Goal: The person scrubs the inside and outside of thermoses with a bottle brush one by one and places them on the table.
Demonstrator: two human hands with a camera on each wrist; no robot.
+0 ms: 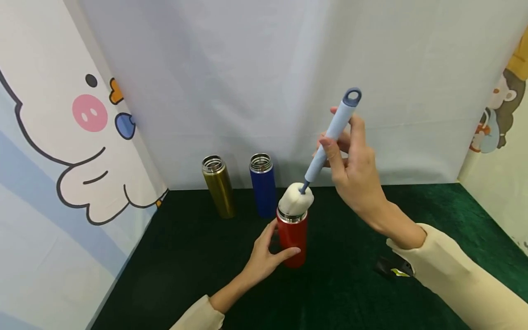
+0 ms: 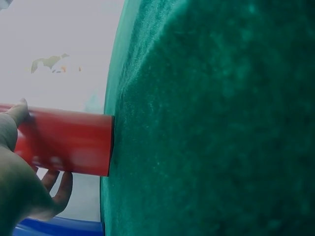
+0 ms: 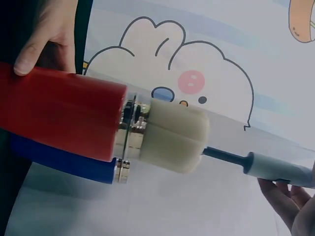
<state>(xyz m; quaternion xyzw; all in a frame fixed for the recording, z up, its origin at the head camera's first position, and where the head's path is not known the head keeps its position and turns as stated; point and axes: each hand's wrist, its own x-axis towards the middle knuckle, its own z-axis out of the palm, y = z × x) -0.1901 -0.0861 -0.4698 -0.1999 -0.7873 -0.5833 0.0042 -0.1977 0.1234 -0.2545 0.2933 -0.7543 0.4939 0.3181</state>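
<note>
A red metal bottle (image 1: 294,240) stands upright on the dark green cloth, its lid off. Thumb and fingers of my left hand (image 1: 264,256) grip its side; the left wrist view shows them around the red bottle (image 2: 74,140). Between thumb and fingers, my right hand (image 1: 356,169) holds the light blue handle of a bottle brush (image 1: 335,130). The brush's white sponge head (image 1: 296,200) sits at the bottle's mouth, mostly above the steel rim. In the right wrist view the sponge head (image 3: 177,135) touches the rim, and the handle slants up to the right hand (image 3: 295,209).
Behind on the left stand an open gold bottle (image 1: 220,190) and an open blue bottle (image 1: 263,188). A small black object (image 1: 392,268) with a yellow-green patch lies near the right sleeve. White curtain (image 1: 247,68) hangs at the back, and printed cartoon panels flank the green cloth (image 1: 185,266).
</note>
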